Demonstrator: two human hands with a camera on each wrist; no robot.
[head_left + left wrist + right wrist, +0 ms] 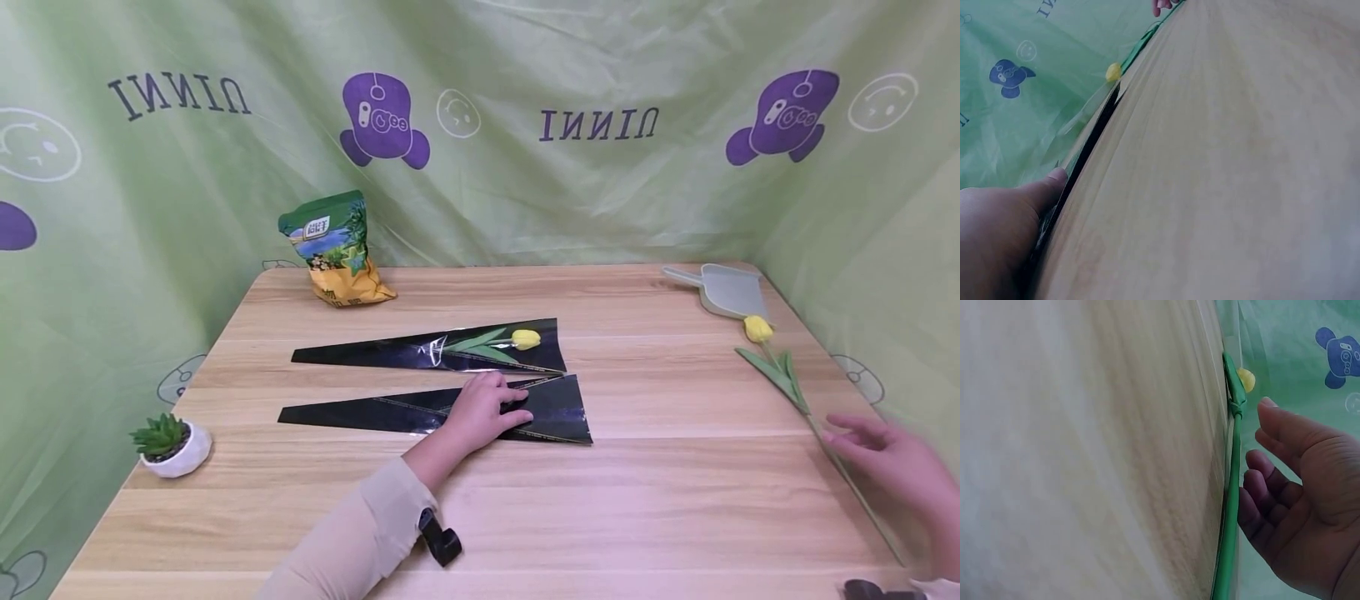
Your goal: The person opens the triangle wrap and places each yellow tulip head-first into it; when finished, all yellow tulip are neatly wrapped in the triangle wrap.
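Note:
My left hand (pixel 480 412) rests on the nearer black flower sleeve (pixel 555 408), its thumb and fingers lying across the dark film near the wide end. In the left wrist view the thumb (pixel 1047 187) lies along the sleeve. Just behind it lies a second black sleeve (pixel 367 350) with a yellow tulip (pixel 525 339) inside. At the right side of the table a loose artificial tulip (pixel 795 396) lies with its bloom toward the back. My right hand (pixel 892 467) hovers by its stem (pixel 1230 506), fingers loosely curved and apart from it in the right wrist view.
A grey dustpan (pixel 731 290) lies at the back right corner, close to the loose bloom. A snack bag (pixel 337 250) stands at the back left. A small potted succulent (pixel 176 450) sits at the left edge. Green printed curtains (pixel 495 200) enclose the table.

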